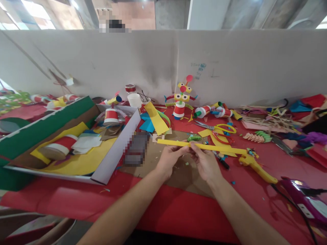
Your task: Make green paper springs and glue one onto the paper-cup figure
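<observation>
A long yellow paper strip (219, 148) is stretched level above a brown cardboard sheet (178, 177). Near the strip's middle, my left hand (170, 158) pinches it between thumb and fingers. Close beside it, my right hand (205, 161) grips the same strip, its fingertips nearly touching those of my left hand. The strip's left end sticks out past my left hand, and its longer right part reaches toward a yellow glue gun (259, 169). A green folded paper spring (194, 138) lies just behind my hands.
An open box (108, 153) with paper pieces stands left. Scissors (224, 128), yellow paper (156, 119) and a paper-cup figure (179, 109) are behind my hands. A purple power strip (304, 200) with cables lies at the right, below a pile of paper strips (268, 119).
</observation>
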Available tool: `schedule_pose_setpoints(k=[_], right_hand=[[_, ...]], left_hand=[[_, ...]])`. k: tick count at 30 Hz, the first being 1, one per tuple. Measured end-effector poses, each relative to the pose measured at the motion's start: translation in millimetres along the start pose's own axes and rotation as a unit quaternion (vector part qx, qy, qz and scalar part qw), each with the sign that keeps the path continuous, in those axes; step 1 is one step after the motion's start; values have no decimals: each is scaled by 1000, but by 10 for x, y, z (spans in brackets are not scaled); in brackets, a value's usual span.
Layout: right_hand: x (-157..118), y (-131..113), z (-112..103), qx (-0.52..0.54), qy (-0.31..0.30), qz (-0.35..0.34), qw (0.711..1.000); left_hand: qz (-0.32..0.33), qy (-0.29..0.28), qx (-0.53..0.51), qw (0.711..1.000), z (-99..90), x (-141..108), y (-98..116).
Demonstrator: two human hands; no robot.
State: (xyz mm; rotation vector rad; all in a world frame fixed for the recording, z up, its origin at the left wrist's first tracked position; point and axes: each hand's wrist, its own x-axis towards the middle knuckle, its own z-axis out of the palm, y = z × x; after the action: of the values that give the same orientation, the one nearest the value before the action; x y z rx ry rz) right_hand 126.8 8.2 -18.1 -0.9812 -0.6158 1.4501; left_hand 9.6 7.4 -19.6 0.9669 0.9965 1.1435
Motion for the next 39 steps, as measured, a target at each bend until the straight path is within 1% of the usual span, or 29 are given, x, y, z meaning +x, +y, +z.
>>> schedule_pose_setpoints(k=[1, 3, 4, 6, 9, 14, 16, 18, 19, 20, 21, 22, 23, 24, 25, 26, 27, 29, 31, 33, 35, 37, 39], right_hand=[[-14, 26, 13, -12, -6, 1, 1000], [-13, 39, 13, -29, 4, 9, 1000], [2, 24, -1, -30, 18, 13, 999], [54, -42, -49, -16, 45, 17, 999], [153, -195, -152, 28, 78, -2, 997], [295, -442, -338, 88, 131, -72, 985], [332, -494, -396, 105, 162, -107, 975], [343, -488, -419, 83, 181, -132, 971], [335, -458, -412, 38, 174, -134, 975], [317, -411, -392, -30, 147, -127, 980], [289, -351, -361, -115, 101, -118, 981], [252, -283, -321, -203, 44, -110, 972], [211, -211, -276, -279, -11, -108, 954], [167, -143, -231, -332, -56, -112, 935], [126, -83, -188, -358, -85, -116, 923], [89, -34, -151, -358, -98, -113, 922], [60, 1, -122, -339, -102, -98, 930], [28, 35, -86, -271, -106, -49, 956], [26, 36, -73, -200, -92, -18, 975], [38, 24, -71, -151, -57, -17, 987], [46, 14, -71, -123, -25, -23, 992], [43, 14, -66, -111, -15, -26, 993], [29, 23, -56, -109, -21, -29, 993]], left_hand=[[-13, 22, -49, 998, 1, 6, -2], [-38, 80, -110, 990, -32, 30, 15], [-51, 101, -123, 986, -64, 50, 36], [-66, 123, -134, 981, -155, 99, 101], [-48, 143, -156, 976, -318, 174, 234], [-51, 195, -177, 963, -538, 232, 439], [-31, 218, -188, 957, -588, 237, 494], [-1, 238, -206, 949, -609, 238, 529], [11, 241, -215, 946, -609, 237, 539], [20, 240, -225, 944, -602, 236, 545], [24, 234, -233, 944, -591, 234, 545], [24, 224, -239, 944, -578, 232, 541], [22, 212, -241, 947, -564, 231, 532], [18, 201, -240, 950, -549, 230, 518], [10, 191, -236, 953, -535, 230, 499], [1, 182, -231, 956, -519, 229, 476], [-12, 170, -223, 960, -501, 227, 448], [-36, 138, -202, 969, -451, 216, 382], [-52, 97, -173, 979, -384, 193, 311], [-62, 61, -139, 986, -309, 156, 249], [-69, 24, -112, 991, -242, 114, 207], [-67, -5, -98, 993, -194, 77, 179], [-56, -14, -89, 994, -164, 57, 156]])
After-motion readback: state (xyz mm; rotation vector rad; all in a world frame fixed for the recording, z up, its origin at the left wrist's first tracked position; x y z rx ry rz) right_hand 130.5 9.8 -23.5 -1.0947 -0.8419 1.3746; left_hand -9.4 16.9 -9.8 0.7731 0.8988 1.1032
